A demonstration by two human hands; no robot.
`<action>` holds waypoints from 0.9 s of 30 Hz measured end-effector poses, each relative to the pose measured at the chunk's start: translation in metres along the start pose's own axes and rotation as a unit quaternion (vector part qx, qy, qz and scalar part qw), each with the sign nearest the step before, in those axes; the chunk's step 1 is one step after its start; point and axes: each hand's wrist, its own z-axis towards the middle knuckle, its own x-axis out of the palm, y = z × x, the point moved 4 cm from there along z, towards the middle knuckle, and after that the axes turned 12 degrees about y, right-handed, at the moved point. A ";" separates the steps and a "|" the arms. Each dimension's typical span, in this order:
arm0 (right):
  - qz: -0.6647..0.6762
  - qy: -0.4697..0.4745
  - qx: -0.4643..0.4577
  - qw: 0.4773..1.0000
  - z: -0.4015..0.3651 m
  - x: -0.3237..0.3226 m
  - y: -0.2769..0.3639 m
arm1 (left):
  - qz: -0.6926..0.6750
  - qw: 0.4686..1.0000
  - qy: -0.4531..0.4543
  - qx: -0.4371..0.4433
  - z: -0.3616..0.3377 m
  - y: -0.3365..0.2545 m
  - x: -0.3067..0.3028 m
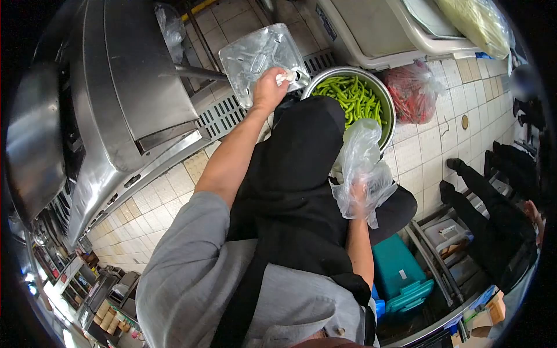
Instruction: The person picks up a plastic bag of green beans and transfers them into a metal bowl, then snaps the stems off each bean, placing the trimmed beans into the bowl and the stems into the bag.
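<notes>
My left hand (268, 93) is over the top of a square metal tin (243, 58), close to the dark opening at its corner. Its fingers are closed on a crumpled white scrap (282, 78), which could be tissue or plastic. Low over my bent leg, my right hand (359, 197) grips a clear plastic bag (364, 153). The film covers part of that hand, and motion blurs its fingers. The bag hangs against the near rim of a round metal basin (390, 110) filled with long green chillies (351, 98).
A tied clear bag of red chillies (411, 93) sits right of the basin. Steel kitchen equipment (139, 75) stands left, above a floor drain grate (223, 116). A teal lidded box (400, 267) lies lower right, near another person's dark-clothed legs (476, 197). A pale bin (371, 29) stands behind.
</notes>
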 end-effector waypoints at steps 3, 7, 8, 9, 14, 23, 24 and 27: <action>-0.005 0.035 0.047 0.998 -0.002 -0.011 0.022 | -0.016 0.998 -0.046 0.044 0.003 -0.009 0.007; -0.012 0.062 0.101 0.993 0.000 -0.018 0.028 | 0.086 0.993 0.018 0.077 0.011 -0.018 0.018; -0.012 0.047 0.081 0.996 0.000 -0.014 0.020 | 0.091 0.993 0.033 0.075 0.016 -0.014 0.022; -0.012 0.048 0.081 0.995 0.001 -0.009 0.012 | 0.096 0.992 0.049 0.071 0.021 -0.011 0.025; 0.018 -0.031 0.035 0.999 0.004 0.003 -0.019 | 0.150 0.985 0.071 0.053 0.024 -0.015 0.027; -0.130 -0.157 -0.060 0.977 0.013 -0.072 -0.012 | 0.017 0.981 -0.169 -0.091 -0.080 0.052 -0.026; -0.138 -0.179 -0.072 0.972 0.015 -0.091 -0.014 | 0.022 0.966 -0.206 -0.156 -0.094 0.091 -0.019; -0.158 -0.238 -0.110 0.952 0.037 -0.147 -0.016 | 0.063 0.946 -0.224 -0.224 -0.102 0.146 -0.018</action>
